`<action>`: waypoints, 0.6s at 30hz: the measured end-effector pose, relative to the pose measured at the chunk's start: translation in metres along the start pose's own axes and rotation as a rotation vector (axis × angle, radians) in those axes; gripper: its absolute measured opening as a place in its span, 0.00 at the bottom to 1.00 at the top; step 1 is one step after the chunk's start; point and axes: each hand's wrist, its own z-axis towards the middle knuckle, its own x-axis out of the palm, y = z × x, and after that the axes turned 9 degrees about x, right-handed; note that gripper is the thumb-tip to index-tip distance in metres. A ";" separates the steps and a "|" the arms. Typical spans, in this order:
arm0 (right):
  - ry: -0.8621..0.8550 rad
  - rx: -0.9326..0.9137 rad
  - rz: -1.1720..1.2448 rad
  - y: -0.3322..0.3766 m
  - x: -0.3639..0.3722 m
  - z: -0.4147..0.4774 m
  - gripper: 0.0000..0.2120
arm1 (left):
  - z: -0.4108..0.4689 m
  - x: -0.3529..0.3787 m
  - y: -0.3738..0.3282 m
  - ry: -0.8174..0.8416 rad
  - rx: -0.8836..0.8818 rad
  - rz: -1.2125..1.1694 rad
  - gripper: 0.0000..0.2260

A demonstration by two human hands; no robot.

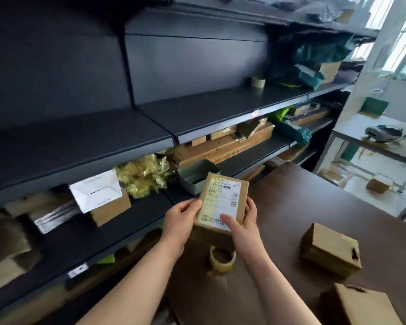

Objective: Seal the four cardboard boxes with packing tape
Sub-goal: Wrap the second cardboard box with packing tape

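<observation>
Head view: nearest, at the bottom right of the frame, a closed cardboard box [361, 306] lies on the dark wooden table [279, 207], cut off by the frame edge. Farther up on the right a second box [331, 249] sits on the table well apart from the hands; its flaps are down and there is a dark torn hole on its near face. At lower centre a roll of packing tape [222, 258] stands flat on the table, its open core facing up, between the two forearms.

Just above the roll, the held box [223, 200] is lifted off the table with its white shipping label facing up. The left hand [185, 213] grips its left edge, thumb on top. The right hand [242, 221] grips its right edge, thumb on the label and fingers curled round the side.

Behind the held box, on the dark shelving [80, 141], a green bin [197, 177] stands open-topped; its inside is too dark to tell the contents. To its left lie crumpled yellow plastic [143, 175] and a white packet [96, 191] on a brown carton. The same shelf level holds flat cardboard boxes toward the right. On the shelf above, a second tape roll [258, 81] stands alone, with teal bags [309, 76] at the upper right.
</observation>
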 end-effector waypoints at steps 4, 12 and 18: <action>0.187 -0.102 -0.022 0.028 0.051 -0.018 0.38 | -0.028 -0.059 -0.034 -0.174 0.050 -0.116 0.08; 0.535 -0.294 -0.076 0.086 0.178 -0.088 0.33 | -0.090 -0.190 -0.096 -0.520 0.263 -0.135 0.07; 0.670 -0.336 -0.164 0.105 0.287 -0.144 0.28 | -0.125 -0.299 -0.111 -0.718 0.306 -0.157 0.09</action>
